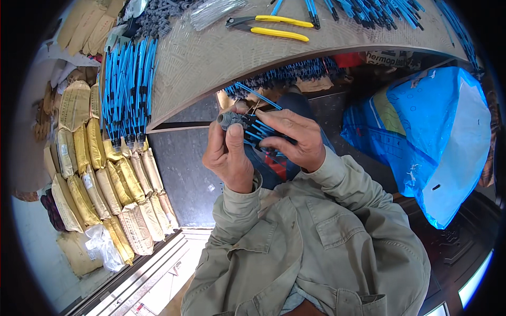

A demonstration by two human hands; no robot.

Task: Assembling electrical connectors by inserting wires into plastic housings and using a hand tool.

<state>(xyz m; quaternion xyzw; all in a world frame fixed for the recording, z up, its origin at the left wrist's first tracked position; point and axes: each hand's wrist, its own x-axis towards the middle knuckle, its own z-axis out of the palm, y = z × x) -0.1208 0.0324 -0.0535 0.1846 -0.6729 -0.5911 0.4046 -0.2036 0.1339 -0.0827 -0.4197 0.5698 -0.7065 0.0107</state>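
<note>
Above my lap, my left hand [232,150] is closed around a grey ribbed plastic fitting [227,120], its round open end showing past the thumb. Close beside it, my right hand [296,138] has its thumb and fingers bent together near the fitting's other end. What those fingers grip is too small and partly hidden. Thin brownish strips [255,108] stick up between the two hands. Blue rods with black ends [256,129] lie under and between the hands, partly covered by the right fingers.
Yellow-handled cutting pliers [279,29] lie on the patterned table [195,68], near more blue rods [377,10] and grey fittings [161,16]. A bundle of blue rods [126,87] hangs at its left edge. Stacked brown and yellow packets [108,184] stand left; a large blue bag [421,142] sits right.
</note>
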